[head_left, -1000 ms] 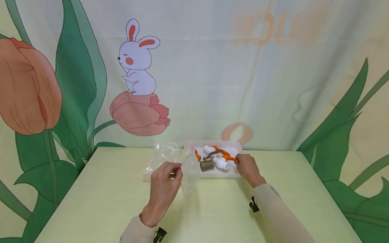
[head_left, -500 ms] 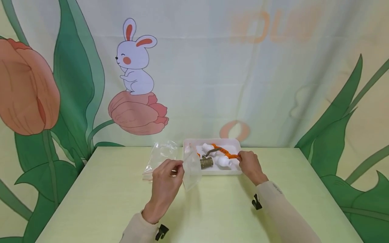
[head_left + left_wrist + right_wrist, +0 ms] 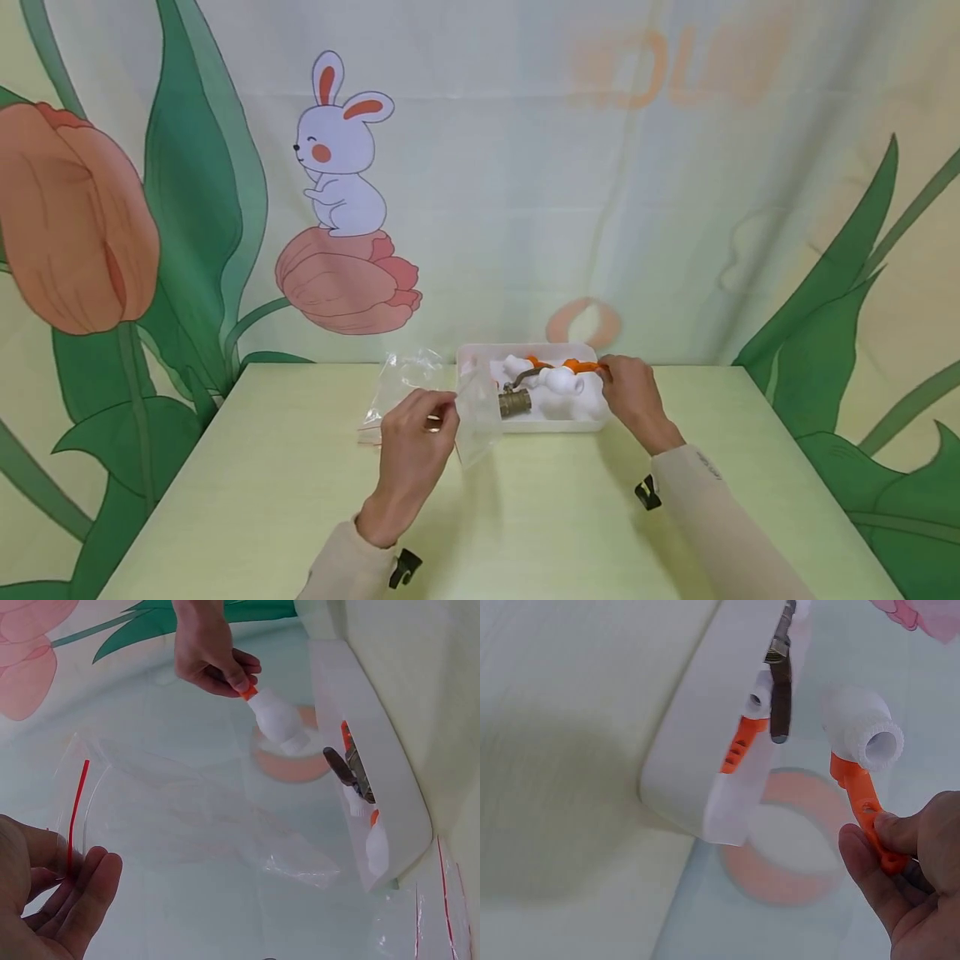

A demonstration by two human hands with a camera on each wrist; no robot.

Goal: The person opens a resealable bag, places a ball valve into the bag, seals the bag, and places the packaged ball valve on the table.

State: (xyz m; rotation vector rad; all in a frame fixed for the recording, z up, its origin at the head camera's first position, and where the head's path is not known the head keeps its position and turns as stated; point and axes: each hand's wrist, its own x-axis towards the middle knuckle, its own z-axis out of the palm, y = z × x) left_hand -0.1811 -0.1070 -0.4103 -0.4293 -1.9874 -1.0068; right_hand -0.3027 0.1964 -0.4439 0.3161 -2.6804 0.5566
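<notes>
My left hand [image 3: 416, 442] pinches a clear zip bag [image 3: 172, 802] near its red seal strip, and the bag hangs to the right of the fingers. My right hand [image 3: 636, 400] holds a white plastic ball valve [image 3: 859, 724] by its orange lever handle [image 3: 862, 799], thumb against fingers. In the right wrist view this valve hangs above the white tray [image 3: 697, 742], its round open end showing. Inside the tray lie a brass ball valve [image 3: 515, 403] with a dark lever and another white valve [image 3: 517, 364] with an orange handle. The held bag overlaps the tray's left end in the head view.
More clear zip bags [image 3: 401, 379] with red strips lie on the table left of the tray. The pale green table [image 3: 540, 517] ends at a printed curtain [image 3: 487, 208] right behind the tray.
My right hand has lifted the white valve by its orange handle out from among the others and drawn it slightly right. My left hand keeps the bag nearly in place.
</notes>
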